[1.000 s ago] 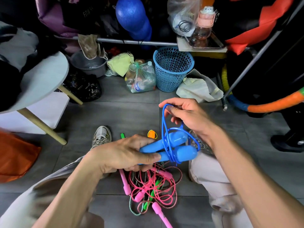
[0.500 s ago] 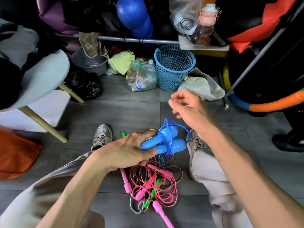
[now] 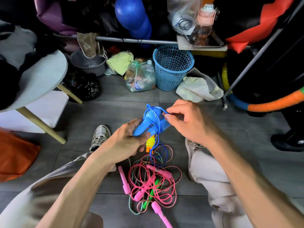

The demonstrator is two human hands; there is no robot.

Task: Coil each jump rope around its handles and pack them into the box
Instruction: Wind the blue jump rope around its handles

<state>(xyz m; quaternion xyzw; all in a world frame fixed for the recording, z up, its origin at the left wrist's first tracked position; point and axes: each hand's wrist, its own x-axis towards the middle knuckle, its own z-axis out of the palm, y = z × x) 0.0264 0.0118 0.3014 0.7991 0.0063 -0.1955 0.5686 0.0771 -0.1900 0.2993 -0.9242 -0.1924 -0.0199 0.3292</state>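
**Winding the blue rope: keep the handles still, the cord taut**

Head view: the left hand (image 3: 126,142) grips the pair of blue handles (image 3: 148,125) side by side, fingers (image 3: 144,135) curled round their lower ends, held over the floor (image 3: 115,112) between the person's knees. The right hand (image 3: 189,122) pinches the blue cord (image 3: 158,111) between thumb and forefinger just above the handle tops, where a few turns already cross the pair. The rest of the cord hangs from the handles down to the heap below (its free length looks short, though part of it is lost among the other ropes).

To do this step well, the left hand should likely keep both handles pressed parallel so the turns cannot slip between them, while the right hand lays each loop snug beside the last and keeps light tension. A slack loop near the rounded tops could slide off.

On the floor lie the pink jump rope (image 3: 153,185), a green-handled rope (image 3: 153,191) and a yellow-and-orange bundle (image 3: 150,143), tangled together; the hanging cord may snag them, so lifting it clear seems wise. No box can be made out in this view.
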